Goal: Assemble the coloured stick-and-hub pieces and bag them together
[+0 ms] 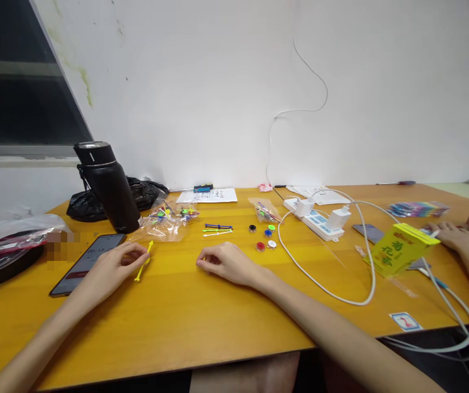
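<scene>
My left hand (115, 266) pinches a yellow plastic arrow pointer (144, 262) between thumb and fingers, just above the table beside a phone (87, 263). The arrow is held slanting, one tip up and the other down. My right hand (228, 263) rests on the table with its fingers curled in; nothing shows between them. Beyond it lie a blue arrow (218, 226), a green arrow (214, 230) and a white arrow (217, 233), side by side. To their right are several small round discs: black (252, 228), green (271, 228), blue (268, 233), red (260, 246) and white (272, 244).
Clear bags of coloured parts (164, 224) lie by a black bottle (107, 185). A power strip (316, 221) with looping white cables stands right of the discs, near a yellow box (400, 250). Another person's hands (455, 236) work at the far right.
</scene>
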The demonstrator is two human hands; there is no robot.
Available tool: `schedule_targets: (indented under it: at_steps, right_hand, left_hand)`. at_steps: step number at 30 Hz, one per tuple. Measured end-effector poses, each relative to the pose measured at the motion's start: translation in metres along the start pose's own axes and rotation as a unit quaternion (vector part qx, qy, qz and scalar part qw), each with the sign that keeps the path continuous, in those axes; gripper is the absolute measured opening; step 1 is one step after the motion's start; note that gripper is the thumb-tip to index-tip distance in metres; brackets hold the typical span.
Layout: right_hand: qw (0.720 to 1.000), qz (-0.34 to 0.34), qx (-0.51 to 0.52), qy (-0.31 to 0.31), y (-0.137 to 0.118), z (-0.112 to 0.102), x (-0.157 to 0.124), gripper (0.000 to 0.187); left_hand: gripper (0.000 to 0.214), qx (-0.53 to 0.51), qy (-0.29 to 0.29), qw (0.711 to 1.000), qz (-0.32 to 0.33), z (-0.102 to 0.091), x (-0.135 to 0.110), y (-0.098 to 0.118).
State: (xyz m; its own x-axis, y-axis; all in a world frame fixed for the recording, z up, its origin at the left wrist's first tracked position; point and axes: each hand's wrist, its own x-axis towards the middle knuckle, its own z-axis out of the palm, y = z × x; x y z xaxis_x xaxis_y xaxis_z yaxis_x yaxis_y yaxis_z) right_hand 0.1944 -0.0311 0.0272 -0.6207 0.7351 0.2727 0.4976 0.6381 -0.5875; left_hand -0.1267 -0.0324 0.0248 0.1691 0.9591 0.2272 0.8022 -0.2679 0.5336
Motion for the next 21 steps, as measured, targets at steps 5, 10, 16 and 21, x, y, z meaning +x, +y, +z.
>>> schedule_targets:
  at_steps: [5,10,16,21]
  right_hand:
    - [0.998,-0.003,-0.056,0.013,0.003,-0.007,0.001,0.020]
    - [0.969,0.065,-0.197,0.137,0.019,-0.033,0.003,0.026]
    - [0.901,0.175,-0.359,0.168,0.059,-0.062,-0.010,0.021]
    - [0.920,0.203,-0.311,0.124,0.069,-0.061,-0.012,0.021]
  left_hand:
    - [0.039,0.048,0.017,0.999,-0.003,0.001,0.000,0.002]
    - [0.035,0.063,0.030,0.998,0.001,0.001,0.002,0.000]
    - [0.028,0.007,0.024,0.997,0.068,0.004,0.008,0.062]
    - [0.022,-0.140,-0.076,0.980,0.119,0.043,0.030,0.118]
